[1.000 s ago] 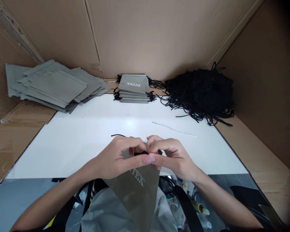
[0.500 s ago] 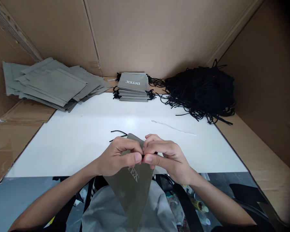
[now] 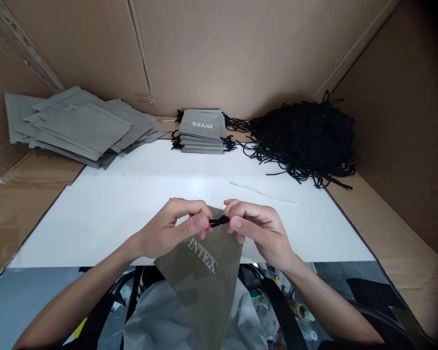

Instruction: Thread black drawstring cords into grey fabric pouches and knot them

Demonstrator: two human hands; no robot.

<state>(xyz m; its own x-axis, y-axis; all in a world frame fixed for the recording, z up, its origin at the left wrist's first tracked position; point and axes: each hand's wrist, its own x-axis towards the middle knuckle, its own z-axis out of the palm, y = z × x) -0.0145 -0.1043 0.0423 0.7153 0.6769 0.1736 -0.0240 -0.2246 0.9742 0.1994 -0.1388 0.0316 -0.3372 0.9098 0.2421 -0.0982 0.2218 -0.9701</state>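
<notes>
I hold a grey pouch (image 3: 204, 272) printed INTEX over the near edge of the white board (image 3: 113, 209). A black cord (image 3: 219, 221) runs taut between my two hands at the pouch's top. My left hand (image 3: 171, 228) pinches the cord's left end, fingers curled. My right hand (image 3: 257, 228) pinches the knotted right end between thumb and fingers. The pouch hangs down toward my lap.
A neat stack of finished pouches (image 3: 201, 131) sits at the back centre. Loose flat grey pouches (image 3: 76, 126) lie at the back left. A heap of black cords (image 3: 306, 141) fills the back right. A thin wire threader (image 3: 263, 193) lies on the board. Cardboard walls surround the area.
My hands have drawn slightly apart, and the cord is now stretched between them with a knot showing. The pouch has turned so its INTEX print faces me.
</notes>
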